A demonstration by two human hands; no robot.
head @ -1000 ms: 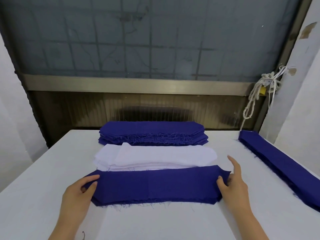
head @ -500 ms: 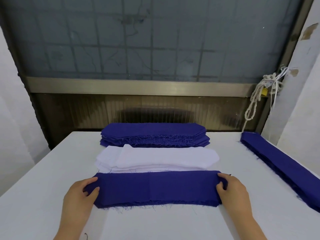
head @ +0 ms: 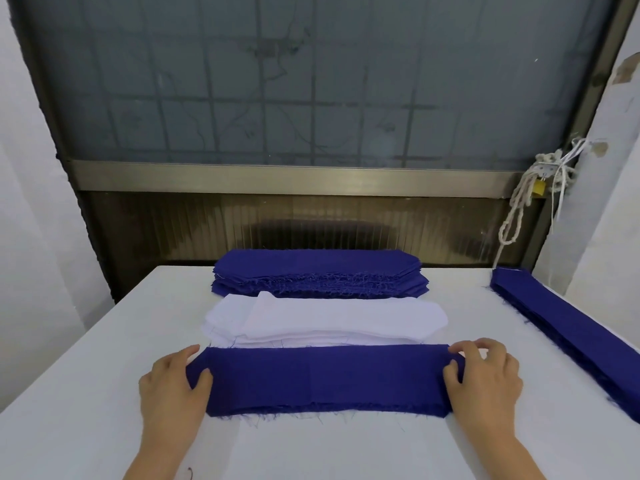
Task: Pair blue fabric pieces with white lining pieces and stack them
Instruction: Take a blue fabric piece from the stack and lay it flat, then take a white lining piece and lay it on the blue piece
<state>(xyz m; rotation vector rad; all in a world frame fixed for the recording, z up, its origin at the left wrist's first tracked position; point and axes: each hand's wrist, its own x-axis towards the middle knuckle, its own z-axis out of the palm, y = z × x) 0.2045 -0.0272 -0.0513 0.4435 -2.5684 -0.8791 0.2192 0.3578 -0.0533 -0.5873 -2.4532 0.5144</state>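
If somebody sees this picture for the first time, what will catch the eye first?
Most striking is the blue fabric strip lying across the near table, its ends held by the left hand and right hand. Behind it lie a white lining stack, then a thick blue stack; another long blue stack runs along the table's right edge.

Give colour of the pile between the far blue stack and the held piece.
The middle pile is plain white, no pattern; clear in the head view.

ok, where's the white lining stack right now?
Head view: the white stack lies mid-table, just behind the near blue piece gripped by the left hand and right hand, in front of the far blue stack.
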